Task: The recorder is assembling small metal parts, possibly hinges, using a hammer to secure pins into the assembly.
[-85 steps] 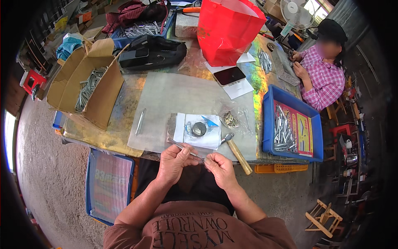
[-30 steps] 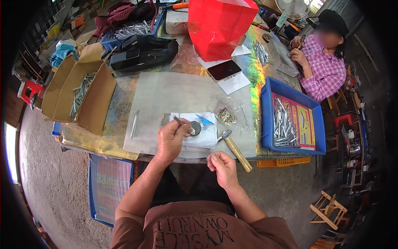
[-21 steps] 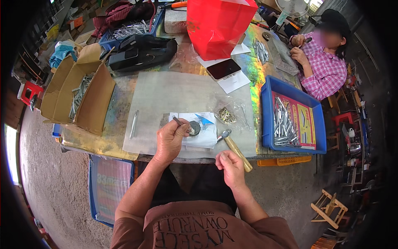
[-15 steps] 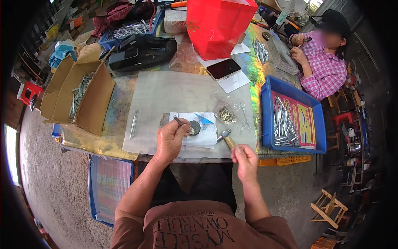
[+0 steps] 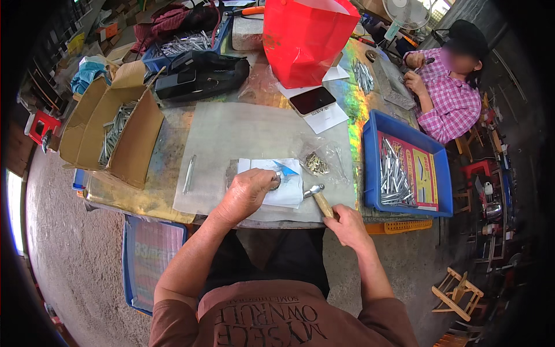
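Observation:
My left hand [image 5: 250, 191] is closed above a dark round block [image 5: 276, 183], its fingers turned down and hiding most of it. Something small and pale shows at the fingertips; what the hand holds is hidden. The block rests on a stack of white paper [image 5: 289, 199] with a blue mark. In my right hand [image 5: 350, 225] is a hammer, gripped by its wooden handle [image 5: 323, 205], with the metal head toward the papers. Beyond the hammer lies a clear plastic bag [image 5: 317, 163] of small brass-coloured pieces. Two thin metal rods [image 5: 189, 173] lie to the left.
A blue tray [image 5: 370, 168] of metal rods stands right, an opened cardboard box [image 5: 136, 139] of rods left. Farther back are a phone [image 5: 312, 101], a red bag [image 5: 306, 43] and a black case [image 5: 202, 75]. A co-worker in a checked shirt [image 5: 451, 110] sits far right.
My left hand has turned over and lowered toward the round block, hiding the dark rod that showed in it. My right hand has shifted slightly right and down with the hammer.

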Tool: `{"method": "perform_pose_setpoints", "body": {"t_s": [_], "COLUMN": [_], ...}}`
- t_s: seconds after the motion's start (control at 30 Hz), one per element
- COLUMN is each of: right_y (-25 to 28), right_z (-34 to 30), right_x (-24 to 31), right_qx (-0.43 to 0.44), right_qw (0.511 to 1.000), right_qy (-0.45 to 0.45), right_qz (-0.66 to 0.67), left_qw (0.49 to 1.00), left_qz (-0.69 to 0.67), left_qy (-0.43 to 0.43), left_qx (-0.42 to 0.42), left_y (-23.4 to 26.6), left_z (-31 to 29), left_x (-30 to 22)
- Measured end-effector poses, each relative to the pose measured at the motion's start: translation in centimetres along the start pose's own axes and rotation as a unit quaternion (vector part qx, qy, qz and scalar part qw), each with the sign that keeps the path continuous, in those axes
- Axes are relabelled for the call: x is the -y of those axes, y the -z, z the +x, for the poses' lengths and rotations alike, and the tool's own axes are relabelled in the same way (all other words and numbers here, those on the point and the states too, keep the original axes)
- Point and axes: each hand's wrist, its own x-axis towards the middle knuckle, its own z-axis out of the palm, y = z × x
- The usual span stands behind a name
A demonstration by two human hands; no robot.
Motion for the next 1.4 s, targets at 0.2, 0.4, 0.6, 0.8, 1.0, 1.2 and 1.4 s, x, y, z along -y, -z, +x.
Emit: {"method": "perform_pose_setpoints", "body": {"t_s": [0.2,0.4,0.6,0.8,1.0,1.2,1.4], "right_y": [3.5,5.6,8.7,9.9,9.0,11.1,10.9], "right_z": [-0.9,-1.6,-1.8,-2.3,-0.7,-2.7,-1.9], "right_x": [3.0,7.2,10.3,12.2,10.5,12.1,12.5], "right_qx": [0.041,0.038,-0.098,-0.177,-0.101,-0.182,-0.109], "right_qw": [0.908,0.914,0.946,0.939,0.948,0.936,0.937], "right_qy": [-0.041,0.123,0.276,0.279,0.3,0.294,0.332], "right_qz": [0.415,0.384,0.138,0.095,-0.016,0.06,0.024], "left_qw": [1.0,1.0,0.999,0.999,0.997,0.997,0.999], "left_qz": [0.013,0.01,0.012,0.002,0.003,0.015,0.018], "left_qy": [0.002,-0.003,-0.026,-0.025,-0.048,-0.028,-0.02], "left_qx": [-0.007,-0.015,-0.033,-0.027,-0.052,-0.065,-0.045], "left_y": [-0.2,-0.2,-0.4,-0.2,-0.5,-0.5,-0.7], "left_z": [-0.1,-0.1,0.0,-0.3,-0.2,-0.8,-0.6], "left_x": [0.3,0.1,0.1,0.2,0.6,0.0,0.0]}}
